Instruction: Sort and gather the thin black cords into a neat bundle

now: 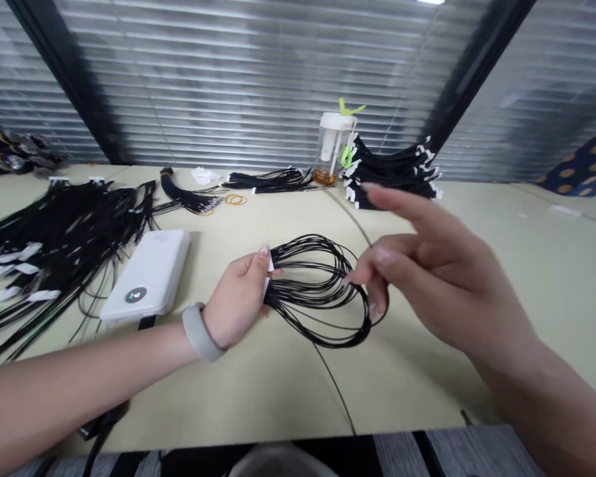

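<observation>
A looped bundle of thin black cables (310, 301) is held up over the table in front of me. My left hand (241, 291), with a grey band on its wrist, grips the bundle at its left end, where white pieces show between the fingers. At the loop's right bend is my right hand (437, 278). Its index finger points out to the left while the thumb and the other fingers curl around some of the cables. Part of that grip is hidden behind the fingers.
A white power bank (149, 275) lies left, beside a large pile of black cables (79, 218). Along the back are a smaller cable bundle (273, 180), yellow rubber bands (235, 199), a clear bottle (328, 152) and a stack of white-ended cables (392, 169). The table edge (278, 445) is near me.
</observation>
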Demonstrator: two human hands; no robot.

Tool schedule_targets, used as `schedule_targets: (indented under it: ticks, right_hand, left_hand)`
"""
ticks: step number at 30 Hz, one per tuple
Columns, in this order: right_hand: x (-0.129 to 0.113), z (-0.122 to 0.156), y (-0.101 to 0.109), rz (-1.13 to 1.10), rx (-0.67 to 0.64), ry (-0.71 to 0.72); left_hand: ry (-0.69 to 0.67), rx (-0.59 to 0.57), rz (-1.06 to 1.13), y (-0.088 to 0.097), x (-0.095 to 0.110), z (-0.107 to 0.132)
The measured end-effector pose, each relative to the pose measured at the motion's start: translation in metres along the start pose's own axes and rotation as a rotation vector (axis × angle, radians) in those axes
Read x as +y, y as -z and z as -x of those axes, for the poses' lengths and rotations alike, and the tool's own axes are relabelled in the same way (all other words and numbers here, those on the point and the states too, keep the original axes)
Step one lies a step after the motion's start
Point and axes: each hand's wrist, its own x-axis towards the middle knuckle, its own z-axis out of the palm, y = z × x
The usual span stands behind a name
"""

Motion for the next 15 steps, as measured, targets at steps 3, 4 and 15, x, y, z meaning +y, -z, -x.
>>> schedule_targets:
  ticks: [3,4,15]
  right_hand:
    - [0.015,-0.006,-0.003,0.022,-0.089,-0.126]
    - [0.02,-0.009,-0.003,0.043,-0.102,-0.154]
    - [0.021,-0.012,-0.008,0.47,-0.174,-0.105]
  left_hand:
    - [-0.032,-0.062,-0.02,0.002,-0.005,-0.001]
    - [-0.041,-0.084,-0.026,0.003,-0.006,-0.001]
    - [-0.039,-0.146,-0.112,0.003,0.0,0.005]
